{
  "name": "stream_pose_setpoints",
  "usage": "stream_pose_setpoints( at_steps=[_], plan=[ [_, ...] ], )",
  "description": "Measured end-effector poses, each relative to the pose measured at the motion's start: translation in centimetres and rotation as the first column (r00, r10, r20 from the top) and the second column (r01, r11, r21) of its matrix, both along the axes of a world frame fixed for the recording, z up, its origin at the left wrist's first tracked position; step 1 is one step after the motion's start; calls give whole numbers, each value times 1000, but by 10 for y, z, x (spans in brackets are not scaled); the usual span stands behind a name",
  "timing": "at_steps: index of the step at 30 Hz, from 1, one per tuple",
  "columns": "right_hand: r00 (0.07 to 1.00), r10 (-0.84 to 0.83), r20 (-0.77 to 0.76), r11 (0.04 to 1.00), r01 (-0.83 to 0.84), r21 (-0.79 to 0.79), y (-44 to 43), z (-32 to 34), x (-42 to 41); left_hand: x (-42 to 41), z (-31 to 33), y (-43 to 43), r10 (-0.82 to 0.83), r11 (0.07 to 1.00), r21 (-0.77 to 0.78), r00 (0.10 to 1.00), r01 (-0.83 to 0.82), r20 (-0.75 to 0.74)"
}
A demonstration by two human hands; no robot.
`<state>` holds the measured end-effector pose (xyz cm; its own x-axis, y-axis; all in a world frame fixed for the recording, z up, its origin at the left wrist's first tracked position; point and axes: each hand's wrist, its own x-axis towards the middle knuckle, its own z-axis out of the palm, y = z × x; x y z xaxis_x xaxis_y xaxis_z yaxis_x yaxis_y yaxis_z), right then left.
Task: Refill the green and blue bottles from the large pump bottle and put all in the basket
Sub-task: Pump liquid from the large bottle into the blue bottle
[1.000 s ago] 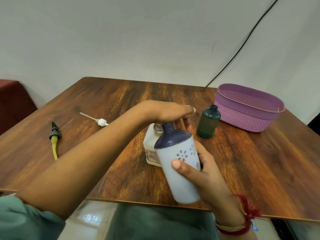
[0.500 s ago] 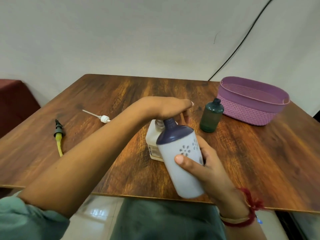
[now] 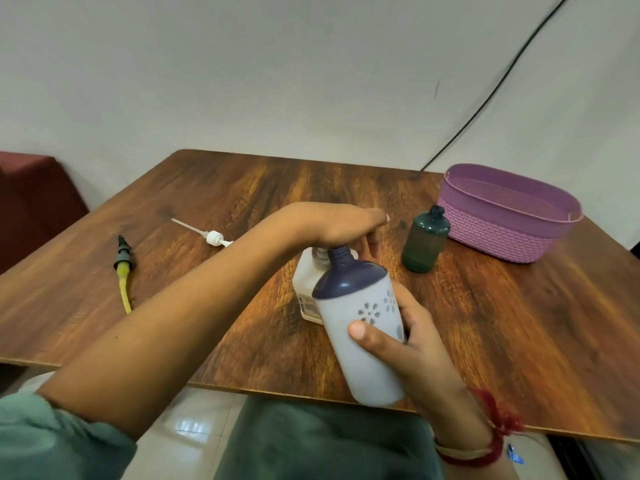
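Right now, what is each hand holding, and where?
Right hand grips the blue bottle round its pale body, neck free. Left hand holds nothing; its palm rests on top of the pump bottle.

A plain domestic room, by its wooden counter [image 3: 485, 323], bare white wall [image 3: 277, 81], maroon seat [image 3: 31, 202] and tiled floor [image 3: 194, 420].
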<state>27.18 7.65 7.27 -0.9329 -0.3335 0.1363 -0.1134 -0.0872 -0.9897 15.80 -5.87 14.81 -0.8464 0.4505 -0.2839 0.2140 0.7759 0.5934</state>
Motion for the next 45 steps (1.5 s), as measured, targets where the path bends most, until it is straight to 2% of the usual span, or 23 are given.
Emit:
stream_pose_setpoints(
  at_steps=[4,10,17,21,45],
  plan=[
    [1000,-4,-5,1000,4,-31,-2,2,2,1,13,3,-18,997,-74,1000,17,-14],
    [1000,-24,-2,999,24,-31,-1,2,2,-2,6,2,-13,1000,-24,1000,13,-4],
    [1000,-20,4,1000,20,-17,-2,1,2,-2,6,3,-2,997,-71,1000,0,-22],
    [1000,-11,-3,999,11,-47,0,5,0,-8,12,2,4,999,-39,999,-6,-47],
    [999,-43,3,999,43,2,6,4,-21,-52,11,8,-1,997,-81,994,10,108]
  ],
)
